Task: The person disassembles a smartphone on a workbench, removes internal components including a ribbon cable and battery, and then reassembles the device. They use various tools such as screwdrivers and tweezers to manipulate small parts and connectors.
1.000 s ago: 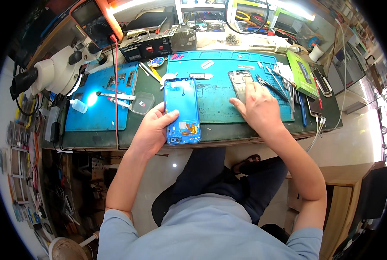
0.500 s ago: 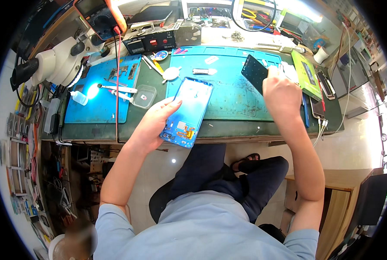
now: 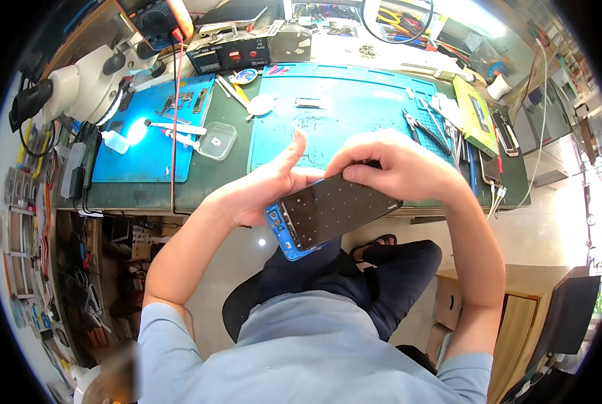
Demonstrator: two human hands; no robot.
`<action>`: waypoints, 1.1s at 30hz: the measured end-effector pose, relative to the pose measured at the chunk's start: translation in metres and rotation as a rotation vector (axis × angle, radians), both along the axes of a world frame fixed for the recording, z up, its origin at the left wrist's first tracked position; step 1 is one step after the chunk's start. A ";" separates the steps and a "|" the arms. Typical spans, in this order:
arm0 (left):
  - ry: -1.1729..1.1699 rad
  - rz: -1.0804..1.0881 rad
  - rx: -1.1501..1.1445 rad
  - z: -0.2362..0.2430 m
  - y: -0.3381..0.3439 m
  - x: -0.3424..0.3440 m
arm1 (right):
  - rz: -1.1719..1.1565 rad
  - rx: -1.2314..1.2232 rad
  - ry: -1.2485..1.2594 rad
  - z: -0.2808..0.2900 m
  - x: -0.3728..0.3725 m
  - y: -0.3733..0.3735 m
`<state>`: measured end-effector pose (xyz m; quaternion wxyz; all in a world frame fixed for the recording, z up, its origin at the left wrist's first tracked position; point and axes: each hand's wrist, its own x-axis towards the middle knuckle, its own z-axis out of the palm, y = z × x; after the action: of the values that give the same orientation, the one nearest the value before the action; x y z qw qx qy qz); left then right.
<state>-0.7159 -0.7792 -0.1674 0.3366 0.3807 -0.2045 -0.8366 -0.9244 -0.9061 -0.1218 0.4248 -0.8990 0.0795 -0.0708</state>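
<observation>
A blue phone body (image 3: 279, 232) rests in my left hand (image 3: 260, 190), thumb raised, just in front of the bench edge above my lap. My right hand (image 3: 395, 165) grips a black screen panel (image 3: 335, 211) by its far edge and lays it over the blue body. The panel covers most of the body, so only the blue near-left end shows. Behind both hands lies the teal work mat (image 3: 355, 111).
A second blue mat (image 3: 146, 145) with a lit spot, small tools and a clear dish (image 3: 217, 145) lies left. A microscope (image 3: 72, 91) stands far left, a power supply (image 3: 230, 52) at the back. Pliers, tweezers, a green box (image 3: 475, 114) and phones sit right.
My right hand brought the black panel from the far right of the mat down onto the blue body. My left hand pulled the body off the mat toward my lap.
</observation>
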 end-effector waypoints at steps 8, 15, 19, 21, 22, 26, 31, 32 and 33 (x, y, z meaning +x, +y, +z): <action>0.108 0.165 -0.057 -0.010 0.003 0.007 | -0.235 -0.083 -0.121 -0.031 -0.003 0.001; 0.262 0.364 -0.098 -0.019 0.024 0.006 | -0.072 -0.280 -0.194 -0.028 -0.017 0.002; 0.152 0.328 -0.192 -0.022 0.024 0.003 | -0.048 -0.395 -0.154 -0.020 -0.021 0.007; 0.079 0.313 -0.221 -0.020 0.024 0.002 | -0.068 -0.484 -0.202 -0.018 -0.023 0.011; 0.071 0.304 -0.220 -0.017 0.024 0.002 | -0.077 -0.509 -0.237 -0.017 -0.024 0.012; 0.098 0.243 -0.264 -0.022 0.024 0.004 | -0.081 -0.575 -0.281 -0.019 -0.023 0.020; 0.007 0.228 -0.277 -0.017 0.028 0.002 | -0.090 -0.560 -0.260 -0.028 -0.022 0.021; -0.056 0.221 -0.313 -0.015 0.029 0.001 | -0.100 -0.563 -0.259 -0.029 -0.023 0.020; -0.049 0.221 -0.297 -0.014 0.030 0.000 | -0.109 -0.566 -0.259 -0.030 -0.023 0.020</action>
<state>-0.7156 -0.7490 -0.1814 0.4740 0.3673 -0.2910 -0.7455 -0.9477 -0.8857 -0.1521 0.1597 -0.9595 0.0501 -0.2267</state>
